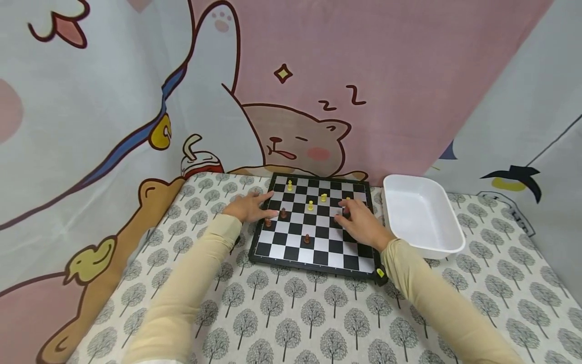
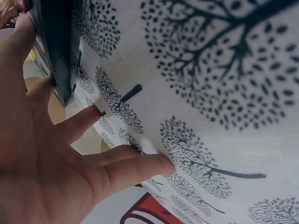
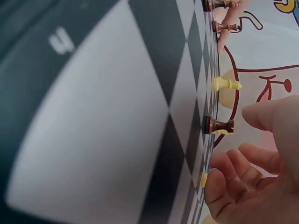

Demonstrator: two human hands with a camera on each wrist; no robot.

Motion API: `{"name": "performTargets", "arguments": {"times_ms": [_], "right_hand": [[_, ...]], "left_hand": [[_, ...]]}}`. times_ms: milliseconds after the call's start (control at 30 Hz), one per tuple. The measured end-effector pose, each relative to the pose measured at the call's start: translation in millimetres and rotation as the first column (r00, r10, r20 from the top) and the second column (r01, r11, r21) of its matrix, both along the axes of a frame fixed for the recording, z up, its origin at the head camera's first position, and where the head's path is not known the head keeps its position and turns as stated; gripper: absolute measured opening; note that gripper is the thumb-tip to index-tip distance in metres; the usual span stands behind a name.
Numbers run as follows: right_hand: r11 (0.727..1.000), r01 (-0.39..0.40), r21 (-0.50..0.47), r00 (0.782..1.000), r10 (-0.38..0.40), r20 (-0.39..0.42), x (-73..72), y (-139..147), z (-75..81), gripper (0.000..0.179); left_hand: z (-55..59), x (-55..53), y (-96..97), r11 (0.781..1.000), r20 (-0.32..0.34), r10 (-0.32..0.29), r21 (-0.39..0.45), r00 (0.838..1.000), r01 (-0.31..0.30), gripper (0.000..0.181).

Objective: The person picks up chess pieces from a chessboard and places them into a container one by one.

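Observation:
A black-and-white chessboard (image 1: pixel 291 253) lies on the cloth. My left hand (image 1: pixel 250 207) is at its left edge, fingers spread; in the left wrist view the thumb lies over the rim. Brown chess pieces (image 1: pixel 284 213) stand near that thumb, and a brown pawn-like piece (image 1: pixel 306 239) stands nearer the front. My right hand (image 1: pixel 361 222) hovers over the right side, thumb and fingers apart about a dark brown rook (image 3: pixel 218 125). In the right wrist view a gap shows between thumb and rook. Several yellow pieces (image 1: pixel 310 206) stand farther back; one is partly behind the right fingers.
A white plastic tub (image 1: pixel 423 212) stands right of the board. A black tab with a yellow mark (image 1: pixel 380 273) is at the board's front right corner. Tree-patterned cloth (image 1: pixel 291 313) covers the table, and a cartoon-printed curtain (image 1: pixel 386 76) hangs behind.

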State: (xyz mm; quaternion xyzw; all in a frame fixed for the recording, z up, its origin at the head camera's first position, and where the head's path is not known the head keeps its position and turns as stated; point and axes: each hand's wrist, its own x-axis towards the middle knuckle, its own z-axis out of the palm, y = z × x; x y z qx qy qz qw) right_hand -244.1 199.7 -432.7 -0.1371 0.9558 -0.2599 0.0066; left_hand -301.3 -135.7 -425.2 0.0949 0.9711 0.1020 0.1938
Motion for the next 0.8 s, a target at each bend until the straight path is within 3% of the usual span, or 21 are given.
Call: {"name": "performTargets", "arguments": {"times_ms": [267, 800], "right_hand": [[1.0, -0.026, -0.005, 0.999, 0.026, -0.047, -3.4, 0.0, -8.5, 0.04], [0.997, -0.076, 0.028, 0.997, 0.076, 0.014, -6.0, -0.4, -7.8, 0.028]], "left_hand": [[-2.2, -1.3, 1.4, 1.0, -0.017, -0.008, -0.023, 1.0, 0.008, 0.081], [-4.5, -2.9, -0.8, 1.0, -0.023, -0.01, -0.029, 1.0, 0.009, 0.081]]}}
